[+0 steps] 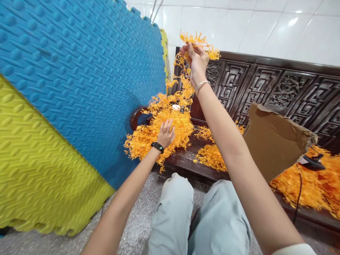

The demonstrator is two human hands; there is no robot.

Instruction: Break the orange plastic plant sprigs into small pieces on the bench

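Observation:
A large heap of orange, branching, plastic-looking sprigs (183, 129) lies at the left end of a dark wooden bench (183, 158). My left hand (166, 134), with a black band at its wrist, rests on this heap, fingers stretched out. Above and to the right, my right hand (196, 58) is raised with its fingers pinched on an orange sprig strand (195, 38). From that hand a loose tangle of the same sprigs trails down to the heap. A small white round object (175, 107) shows among the sprigs; its kind is unclear.
Blue foam mats (92, 81) and yellow foam mats (39, 170) stand along the left. A carved backrest (255, 85) runs behind the bench. On the right, a cardboard piece (276, 141) leans near more orange sprigs (313, 184) and a black cable (299, 194).

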